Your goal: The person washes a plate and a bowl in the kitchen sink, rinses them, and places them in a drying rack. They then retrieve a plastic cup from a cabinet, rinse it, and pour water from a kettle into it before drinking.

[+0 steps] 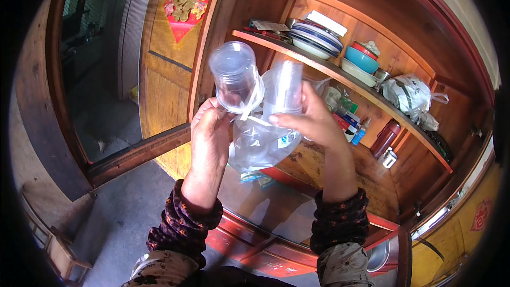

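Observation:
My left hand (211, 127) holds a clear plastic container (235, 75) by its lower rim, with the flat round end turned up. My right hand (314, 115) grips a stack of clear plastic cups (283, 87) between thumb and fingers, close beside the container. Below and between both hands hangs a clear plastic bag (255, 145) with a small printed mark; some rounded clear shapes show through it. The fingers behind both plastic pieces are partly hidden.
An open wooden cabinet stands before me. Its shelf (338, 75) carries stacked plates (314, 40), a blue bowl (361, 59) and a filled plastic bag (406, 91). Beneath stand a dark red thermos (385, 138) and small boxes. At left is a framed cabinet door (139, 151).

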The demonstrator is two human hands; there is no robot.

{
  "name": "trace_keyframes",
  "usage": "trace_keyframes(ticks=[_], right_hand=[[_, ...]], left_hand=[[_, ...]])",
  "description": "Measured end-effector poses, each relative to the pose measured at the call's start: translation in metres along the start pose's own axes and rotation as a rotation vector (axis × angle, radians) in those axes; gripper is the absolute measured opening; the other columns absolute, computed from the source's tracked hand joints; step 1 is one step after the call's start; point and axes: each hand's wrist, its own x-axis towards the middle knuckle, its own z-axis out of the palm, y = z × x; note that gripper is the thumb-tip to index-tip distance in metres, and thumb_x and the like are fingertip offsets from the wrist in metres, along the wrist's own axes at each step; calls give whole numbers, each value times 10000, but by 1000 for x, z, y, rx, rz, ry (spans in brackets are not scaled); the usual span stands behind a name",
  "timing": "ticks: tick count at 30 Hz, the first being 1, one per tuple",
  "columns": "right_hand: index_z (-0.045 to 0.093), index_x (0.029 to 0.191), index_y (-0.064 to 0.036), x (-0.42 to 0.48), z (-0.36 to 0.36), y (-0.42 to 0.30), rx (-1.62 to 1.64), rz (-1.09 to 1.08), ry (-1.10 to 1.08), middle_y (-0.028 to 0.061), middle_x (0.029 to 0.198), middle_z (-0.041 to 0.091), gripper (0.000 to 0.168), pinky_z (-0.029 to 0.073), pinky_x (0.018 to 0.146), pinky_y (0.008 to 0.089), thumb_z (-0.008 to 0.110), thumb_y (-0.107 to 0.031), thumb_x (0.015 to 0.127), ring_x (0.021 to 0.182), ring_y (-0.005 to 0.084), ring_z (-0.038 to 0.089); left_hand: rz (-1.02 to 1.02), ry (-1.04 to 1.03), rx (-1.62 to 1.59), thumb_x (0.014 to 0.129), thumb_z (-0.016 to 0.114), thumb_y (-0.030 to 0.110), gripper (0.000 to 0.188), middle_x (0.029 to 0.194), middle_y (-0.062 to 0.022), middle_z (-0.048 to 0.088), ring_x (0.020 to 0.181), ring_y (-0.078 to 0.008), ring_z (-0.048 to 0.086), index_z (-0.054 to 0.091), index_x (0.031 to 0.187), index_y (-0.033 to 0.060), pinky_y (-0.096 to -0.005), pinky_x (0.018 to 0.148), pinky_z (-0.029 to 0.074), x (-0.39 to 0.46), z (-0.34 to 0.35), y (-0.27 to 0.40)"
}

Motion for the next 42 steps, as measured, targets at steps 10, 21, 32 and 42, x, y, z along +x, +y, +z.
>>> trace_keyframes(ticks=[10, 21, 32, 42], right_hand=[[290, 1351, -30, 13, 4, 15, 245, -37, -249, 89, 1225, 526, 790, 390, 996, 351, 747, -18, 707, 1176, 184, 485], [439, 1214, -12, 9, -9, -13, 94, 88, -168, 98, 1150, 581, 605, 438, 925, 336, 761, -128, 715, 1054, 197, 567], [379, 1323, -50, 5, -4, -12, 119, 211, -465, 64, 1225, 535, 784, 383, 992, 338, 775, -45, 647, 1150, 180, 500], [438, 1256, -41, 0, -13, -9, -53, 168, -259, 92, 1156, 582, 670, 460, 909, 354, 758, -94, 669, 1055, 198, 574]], left_hand=[[-64, 69, -57, 801, 467, 91, 258, 1034, -87, 617, 1026, -197, 544, 569, 1015, -12, -392, 967, 380, 4, -11, 1], [-239, -118, -156, 810, 528, 157, 378, 1049, -136, 618, 894, -238, 599, 526, 1128, -47, -351, 785, 495, -19, -39, 10], [-301, -38, -276, 808, 517, 154, 385, 1085, -134, 603, 996, -247, 577, 501, 1150, -21, -394, 856, 483, -24, -64, -11], [-560, 316, -57, 734, 572, 186, 454, 1193, -105, 548, 1135, -283, 493, 510, 1160, 42, -504, 941, 404, -112, -114, -36]])
